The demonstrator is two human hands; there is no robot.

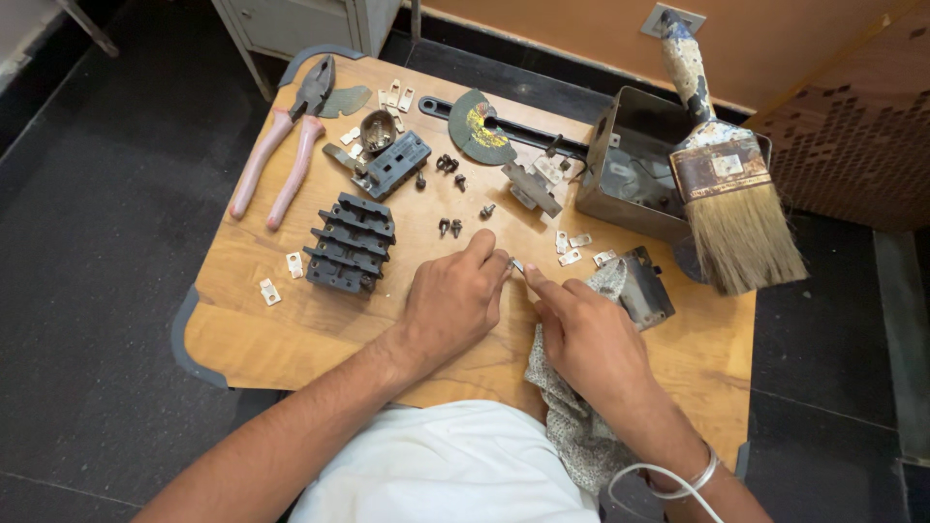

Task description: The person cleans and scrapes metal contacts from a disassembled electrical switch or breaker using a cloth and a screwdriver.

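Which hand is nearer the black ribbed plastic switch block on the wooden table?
Left. The left hand rests just right of the black ribbed plastic switch block; the right hand lies farther right, beyond the left, on a grey cloth.

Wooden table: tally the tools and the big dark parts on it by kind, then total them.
On the wooden table:
Pink-handled pliers: 1
Paintbrush: 1
Metal box: 1
Black terminal blocks: 2, the large one and the small one
Grey cloth: 1
Total: 6

The loose screws and small plates are too small to count surely.
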